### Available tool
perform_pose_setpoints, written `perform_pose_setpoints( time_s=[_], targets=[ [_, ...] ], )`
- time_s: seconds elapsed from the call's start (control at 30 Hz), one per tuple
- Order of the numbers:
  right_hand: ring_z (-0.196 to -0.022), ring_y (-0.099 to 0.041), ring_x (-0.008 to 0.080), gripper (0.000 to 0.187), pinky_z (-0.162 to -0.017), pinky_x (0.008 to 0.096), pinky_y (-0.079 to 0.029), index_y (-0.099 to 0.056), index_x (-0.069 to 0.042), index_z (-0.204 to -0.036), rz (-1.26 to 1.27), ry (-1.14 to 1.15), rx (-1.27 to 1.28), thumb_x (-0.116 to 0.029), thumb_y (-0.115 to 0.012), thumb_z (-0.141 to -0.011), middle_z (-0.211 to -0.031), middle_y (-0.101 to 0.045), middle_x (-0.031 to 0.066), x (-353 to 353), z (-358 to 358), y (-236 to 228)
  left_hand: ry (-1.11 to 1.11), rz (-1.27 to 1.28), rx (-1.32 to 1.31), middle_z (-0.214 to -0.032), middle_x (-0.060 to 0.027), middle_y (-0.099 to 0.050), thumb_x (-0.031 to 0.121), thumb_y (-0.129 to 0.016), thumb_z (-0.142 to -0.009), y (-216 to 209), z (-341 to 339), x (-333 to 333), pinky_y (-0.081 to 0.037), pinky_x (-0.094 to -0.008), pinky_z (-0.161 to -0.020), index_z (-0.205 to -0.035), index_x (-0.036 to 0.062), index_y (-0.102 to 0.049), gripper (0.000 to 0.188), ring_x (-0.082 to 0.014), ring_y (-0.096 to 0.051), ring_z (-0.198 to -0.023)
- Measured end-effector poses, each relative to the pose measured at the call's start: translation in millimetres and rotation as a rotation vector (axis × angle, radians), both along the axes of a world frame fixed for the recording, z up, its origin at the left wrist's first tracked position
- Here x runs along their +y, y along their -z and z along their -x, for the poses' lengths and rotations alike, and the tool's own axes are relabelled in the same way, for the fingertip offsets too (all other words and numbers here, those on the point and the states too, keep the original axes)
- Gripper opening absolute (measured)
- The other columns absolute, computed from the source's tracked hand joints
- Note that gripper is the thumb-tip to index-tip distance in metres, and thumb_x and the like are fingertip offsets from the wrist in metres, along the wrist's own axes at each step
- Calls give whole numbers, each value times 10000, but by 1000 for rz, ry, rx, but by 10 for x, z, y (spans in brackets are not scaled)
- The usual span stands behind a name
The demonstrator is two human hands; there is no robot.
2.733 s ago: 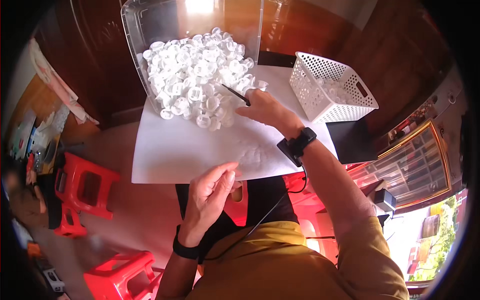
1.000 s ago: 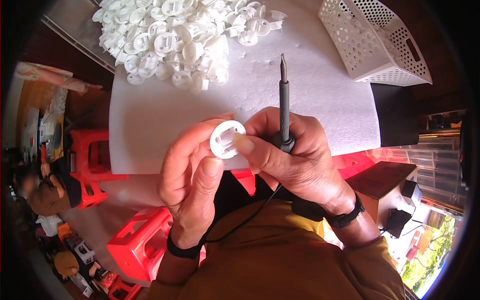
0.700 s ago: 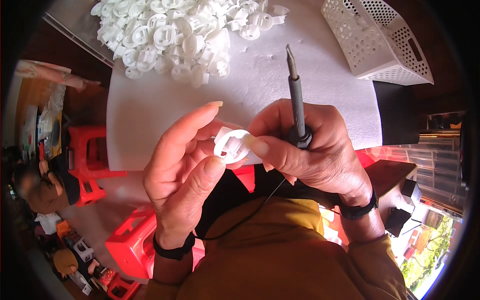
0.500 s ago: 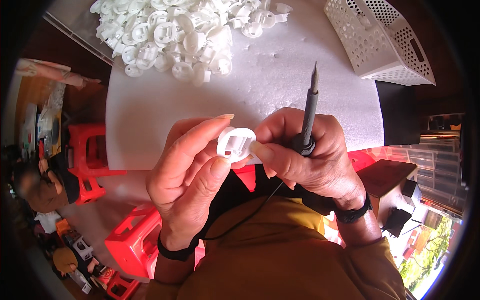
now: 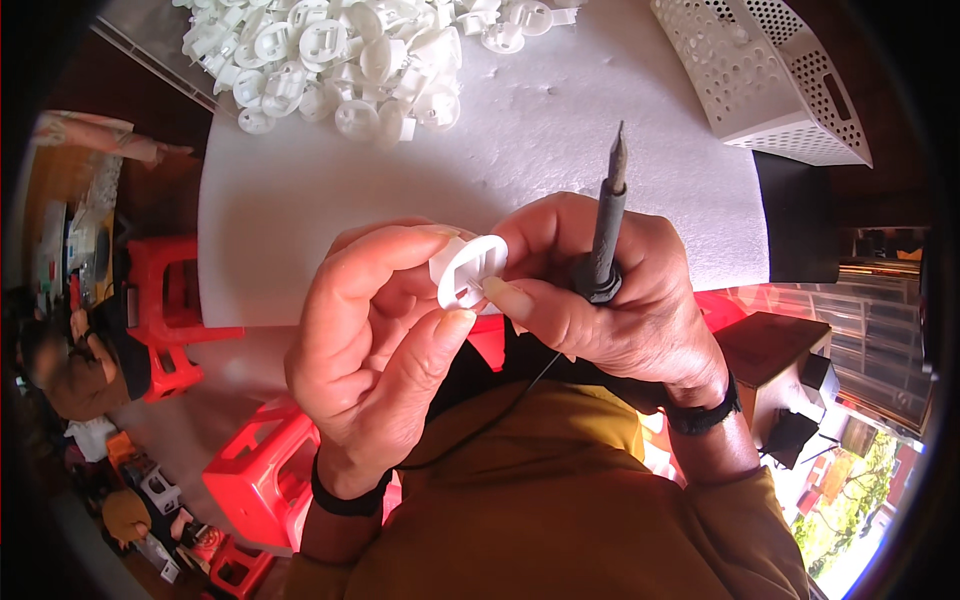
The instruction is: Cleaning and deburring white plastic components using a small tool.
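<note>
My left hand (image 5: 365, 350) pinches a small white round plastic part (image 5: 447, 270) between thumb and fingertips, its slotted hollow face turned partly to the right. In my right hand (image 5: 630, 320) a dark soldering iron (image 5: 606, 230) sticks up between thumb and fingers, its pointed metal tip away from the part. A thin black cord (image 5: 515, 400) runs down from it across my front. The right thumb tip presses at the part's right side; the fingers behind it are hidden. Beyond my hands, a heap of similar white parts (image 5: 325, 45) lies on the white-covered table (image 5: 560, 150).
A white perforated basket (image 5: 760, 110) stands at the table's far right. Red plastic stools (image 5: 260, 470) are at my left, with other people (image 5: 85, 380) farther off. A box-like brown cabinet (image 5: 770, 350) stands at my right.
The white part has been tilted and turned in my fingers, its face now more to the right. My right thumb has shifted left onto it, and the soldering iron moved slightly left.
</note>
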State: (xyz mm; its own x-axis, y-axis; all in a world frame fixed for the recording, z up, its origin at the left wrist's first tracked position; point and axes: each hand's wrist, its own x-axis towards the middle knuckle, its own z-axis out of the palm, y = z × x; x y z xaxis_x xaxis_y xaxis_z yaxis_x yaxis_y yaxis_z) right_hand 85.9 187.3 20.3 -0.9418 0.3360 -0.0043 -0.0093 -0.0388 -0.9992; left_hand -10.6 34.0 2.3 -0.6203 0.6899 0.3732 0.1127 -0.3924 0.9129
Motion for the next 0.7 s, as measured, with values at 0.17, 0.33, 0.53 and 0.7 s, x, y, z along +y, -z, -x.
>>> perform_pose_setpoints(
  time_s=[0.17, 0.33, 0.53, 0.7],
  targets=[
    [-566, -445, 76, 120, -511, 264, -386, -609, -9, -841, -104, -9, 87, -95, -692, -842, -631, -521, 17, 24, 16, 33, -3, 2, -26, -1188, -156, -506, -82, -576, -867, 7, -19, 1, -477, -320, -897, -1226, -81, -472, 373, -190, -565, -1036],
    [-555, -491, 121, 95, -526, 281, -421, -610, -13, -863, -163, 12, 137, -65, -683, -835, -632, -543, 49, 25, 35, 18, -8, 23, -20, -1179, -152, -511, -78, -583, -866, 2, -11, -1, -486, -307, -880, -1220, -81, -477, 369, -181, -572, -1015],
    [-616, -596, 152, 119, -566, 276, -475, -617, 0, -909, -376, -5, 214, -20, -682, -812, -709, -623, 71, 61, 52, 13, -48, 37, -24, -1150, -136, -526, -79, -602, -856, 1, -22, 5, -489, -288, -860, -1207, -77, -491, 368, -154, -577, -967],
    [-644, -634, 123, 130, -589, 255, -498, -625, 5, -918, -462, -23, 229, -29, -692, -812, -737, -671, 59, 86, 64, 17, -89, 77, -56, -1115, -117, -539, -68, -611, -855, -14, -51, 11, -484, -265, -841, -1192, -73, -510, 352, -138, -571, -950]
  ],
)
